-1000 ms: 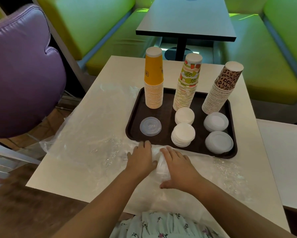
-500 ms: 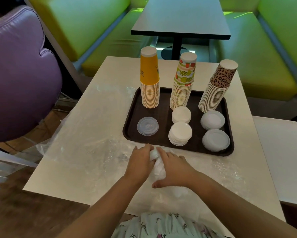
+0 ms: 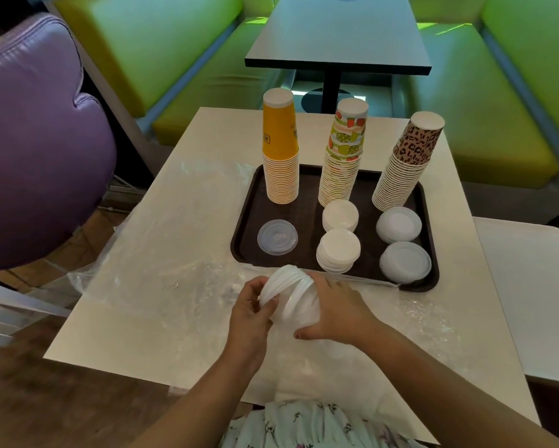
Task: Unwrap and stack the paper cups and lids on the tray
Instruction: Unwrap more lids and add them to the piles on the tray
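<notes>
The left hand (image 3: 251,310) and right hand (image 3: 331,307) curl their fingers around a bundle of white lids (image 3: 289,297), held just near of the tray (image 3: 244,227). On the tray stand three cup stacks (image 3: 280,156) at the far side and five lid piles (image 3: 338,250); the near-left one, clear, is possibly a single lid. Plastic wrap (image 3: 161,253) covers the table (image 3: 220,130).

A stack of white lids (image 3: 289,297), tipped on edge, sits just before the brown tray (image 3: 431,253).
</notes>
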